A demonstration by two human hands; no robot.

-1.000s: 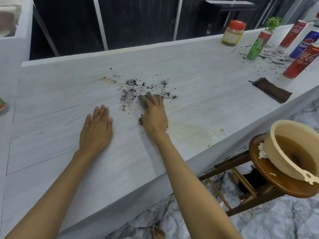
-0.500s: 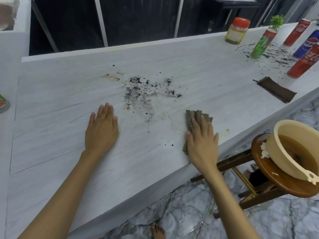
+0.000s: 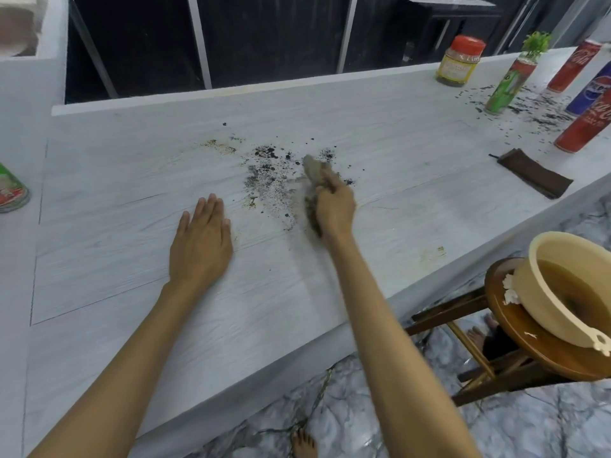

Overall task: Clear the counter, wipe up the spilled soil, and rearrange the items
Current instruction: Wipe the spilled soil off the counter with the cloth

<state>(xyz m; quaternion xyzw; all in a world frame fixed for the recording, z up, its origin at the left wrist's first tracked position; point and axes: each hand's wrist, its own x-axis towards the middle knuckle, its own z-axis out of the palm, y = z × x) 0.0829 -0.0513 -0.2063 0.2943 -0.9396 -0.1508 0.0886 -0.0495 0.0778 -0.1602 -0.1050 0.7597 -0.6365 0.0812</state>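
Dark spilled soil (image 3: 269, 175) lies scattered across the middle of the white counter (image 3: 132, 292). My right hand (image 3: 335, 206) presses a grey-brown cloth (image 3: 315, 171) onto the counter at the right edge of that patch. My left hand (image 3: 201, 241) rests flat and open on the counter, left of the soil and holding nothing. A second patch of soil (image 3: 532, 105) lies at the far right among the cans.
A jar with an orange lid (image 3: 458, 61), a green can holding a small plant (image 3: 509, 82), two red cans (image 3: 585, 125) and a blue can (image 3: 591, 90) stand at the far right. A dark brown cloth (image 3: 534, 173) lies nearby. A cream basin of murky water (image 3: 568, 289) sits on a wooden stool (image 3: 463, 312).
My right hand has swept the cloth from the near counter edge back up to the soil patch. Half a second earlier it had pulled the cloth toward me. The left hand has stayed still.
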